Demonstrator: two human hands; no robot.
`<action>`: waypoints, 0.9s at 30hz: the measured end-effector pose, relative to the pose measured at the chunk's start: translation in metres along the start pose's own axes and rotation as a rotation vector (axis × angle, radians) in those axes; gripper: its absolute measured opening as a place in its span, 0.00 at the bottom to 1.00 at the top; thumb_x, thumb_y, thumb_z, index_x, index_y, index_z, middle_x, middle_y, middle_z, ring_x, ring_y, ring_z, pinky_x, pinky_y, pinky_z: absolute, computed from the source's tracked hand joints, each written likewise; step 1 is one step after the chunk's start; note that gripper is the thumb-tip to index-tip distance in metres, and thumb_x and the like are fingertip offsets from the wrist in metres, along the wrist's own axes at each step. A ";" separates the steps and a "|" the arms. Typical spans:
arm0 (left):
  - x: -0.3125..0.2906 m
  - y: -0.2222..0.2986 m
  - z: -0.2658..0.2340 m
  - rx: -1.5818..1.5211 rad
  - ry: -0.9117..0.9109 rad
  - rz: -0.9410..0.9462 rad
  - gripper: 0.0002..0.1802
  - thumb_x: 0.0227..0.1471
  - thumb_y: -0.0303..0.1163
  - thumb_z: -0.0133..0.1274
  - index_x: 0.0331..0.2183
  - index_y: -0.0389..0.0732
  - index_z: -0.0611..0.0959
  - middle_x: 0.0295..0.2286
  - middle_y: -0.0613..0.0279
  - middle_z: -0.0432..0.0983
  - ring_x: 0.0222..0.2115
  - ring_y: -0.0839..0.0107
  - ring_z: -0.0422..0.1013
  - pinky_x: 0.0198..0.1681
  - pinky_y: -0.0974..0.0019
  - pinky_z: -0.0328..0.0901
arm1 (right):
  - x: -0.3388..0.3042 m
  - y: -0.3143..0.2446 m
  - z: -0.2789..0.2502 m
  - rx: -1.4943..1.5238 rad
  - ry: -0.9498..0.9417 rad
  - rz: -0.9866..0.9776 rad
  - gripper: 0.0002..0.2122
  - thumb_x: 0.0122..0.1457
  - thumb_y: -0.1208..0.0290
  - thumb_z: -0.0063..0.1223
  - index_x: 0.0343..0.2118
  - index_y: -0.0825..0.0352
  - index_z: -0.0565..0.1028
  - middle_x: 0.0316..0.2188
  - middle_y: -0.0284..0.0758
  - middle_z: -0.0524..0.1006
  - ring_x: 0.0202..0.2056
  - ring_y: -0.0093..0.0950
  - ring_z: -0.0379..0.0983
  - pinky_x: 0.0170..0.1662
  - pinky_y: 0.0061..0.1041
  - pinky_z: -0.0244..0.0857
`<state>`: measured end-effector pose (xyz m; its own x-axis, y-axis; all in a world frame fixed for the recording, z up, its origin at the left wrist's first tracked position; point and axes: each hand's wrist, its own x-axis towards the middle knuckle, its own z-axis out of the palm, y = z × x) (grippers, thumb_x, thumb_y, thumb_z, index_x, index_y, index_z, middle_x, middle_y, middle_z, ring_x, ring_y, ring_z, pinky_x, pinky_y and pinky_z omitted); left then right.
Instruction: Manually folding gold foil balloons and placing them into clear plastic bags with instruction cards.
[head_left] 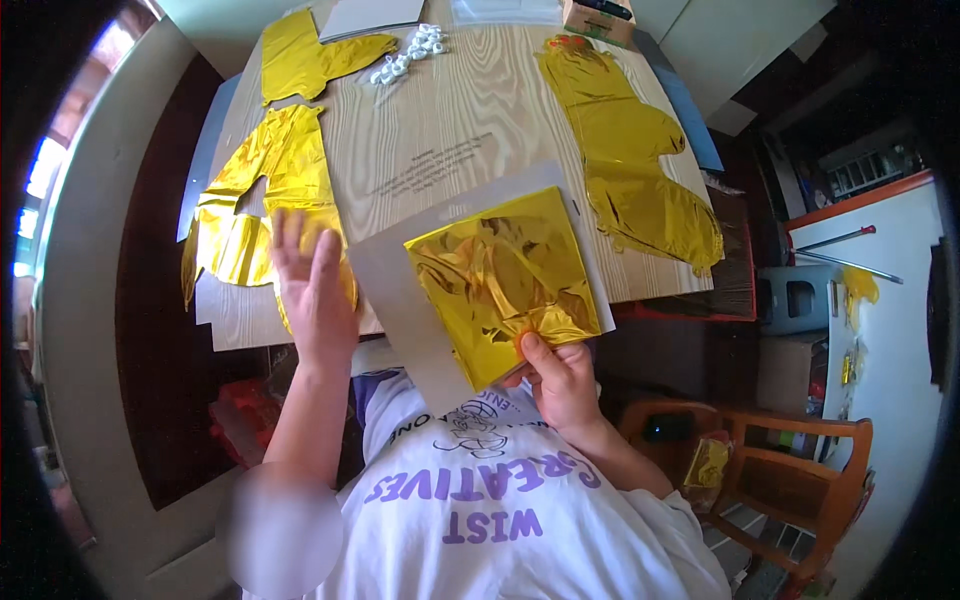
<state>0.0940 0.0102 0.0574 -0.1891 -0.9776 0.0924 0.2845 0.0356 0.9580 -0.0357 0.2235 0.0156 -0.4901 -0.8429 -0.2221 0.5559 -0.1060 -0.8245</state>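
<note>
Right hand (pixel 562 385) pinches folded gold foil (pixel 500 285) at its lower edge, thumb on top, grey card (pixel 388 290) beneath, by the table's (pixel 490 110) near edge. Left hand (pixel 312 285) raised, fingers spread. Open wood runs between left foil shape (pixel 295 145) and right foil shape (pixel 630 140).

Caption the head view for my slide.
Right hand holds folded gold foil over card; open left hand near a foil shape on table.
</note>
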 end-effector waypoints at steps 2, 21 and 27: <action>-0.005 0.009 0.001 -0.256 -0.175 -0.447 0.33 0.57 0.31 0.58 0.61 0.37 0.66 0.51 0.54 0.72 0.53 0.62 0.68 0.57 0.57 0.63 | 0.001 0.002 0.006 -0.053 -0.024 0.034 0.13 0.68 0.64 0.51 0.46 0.69 0.77 0.36 0.36 0.82 0.32 0.24 0.81 0.33 0.22 0.76; -0.063 0.009 -0.060 0.028 -0.509 -1.152 0.23 0.59 0.38 0.59 0.51 0.35 0.78 0.42 0.57 0.81 0.38 0.69 0.79 0.42 0.60 0.75 | -0.006 -0.027 -0.035 -0.060 0.127 0.253 0.12 0.70 0.68 0.46 0.50 0.68 0.75 0.43 0.30 0.79 0.45 0.19 0.73 0.51 0.21 0.66; -0.109 0.052 -0.085 -0.239 -0.428 -1.221 0.35 0.54 0.34 0.64 0.60 0.37 0.69 0.50 0.62 0.76 0.51 0.74 0.72 0.55 0.66 0.66 | -0.049 -0.046 -0.025 -0.095 0.102 0.460 0.11 0.71 0.68 0.44 0.47 0.68 0.75 0.38 0.26 0.77 0.42 0.16 0.72 0.51 0.18 0.64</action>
<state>0.2089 0.1011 0.0742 -0.7095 -0.2097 -0.6727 -0.1304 -0.8991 0.4178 -0.0541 0.2831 0.0509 -0.2732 -0.7347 -0.6210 0.6693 0.3185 -0.6713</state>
